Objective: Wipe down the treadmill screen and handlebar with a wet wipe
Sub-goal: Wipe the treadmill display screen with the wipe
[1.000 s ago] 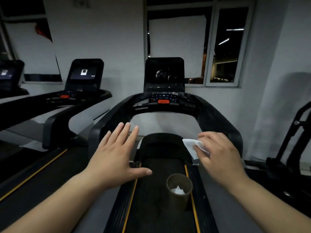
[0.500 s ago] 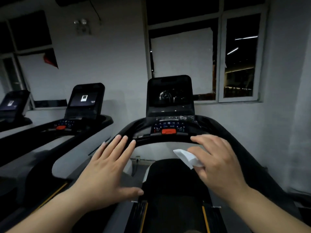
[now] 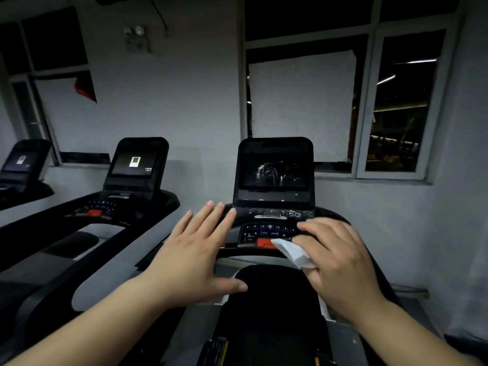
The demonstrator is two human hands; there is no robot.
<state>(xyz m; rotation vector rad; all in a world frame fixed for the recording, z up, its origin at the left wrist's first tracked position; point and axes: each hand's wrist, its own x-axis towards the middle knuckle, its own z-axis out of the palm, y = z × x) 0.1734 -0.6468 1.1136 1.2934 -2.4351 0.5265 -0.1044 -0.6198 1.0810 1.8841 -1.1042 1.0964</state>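
A black treadmill stands straight ahead, its dark screen (image 3: pixel 274 171) upright above a button panel (image 3: pixel 269 229) with a red stop button. The black handlebar (image 3: pixel 245 251) curves across just below the panel. My right hand (image 3: pixel 340 262) holds a folded white wet wipe (image 3: pixel 293 253) in front of the panel's right side, the wipe's tip over the red button. My left hand (image 3: pixel 195 254) hovers flat with fingers spread, left of the panel, holding nothing.
A second treadmill (image 3: pixel 134 165) with a lit screen stands to the left, a third (image 3: pixel 23 159) at the far left edge. White wall and a window (image 3: pixel 396 107) lie behind the console. The dim room leaves the belt below barely visible.
The view has risen and moved closer to the console. Both hands have advanced up toward the panel and handlebar; the cup on the belt has dropped out of view.
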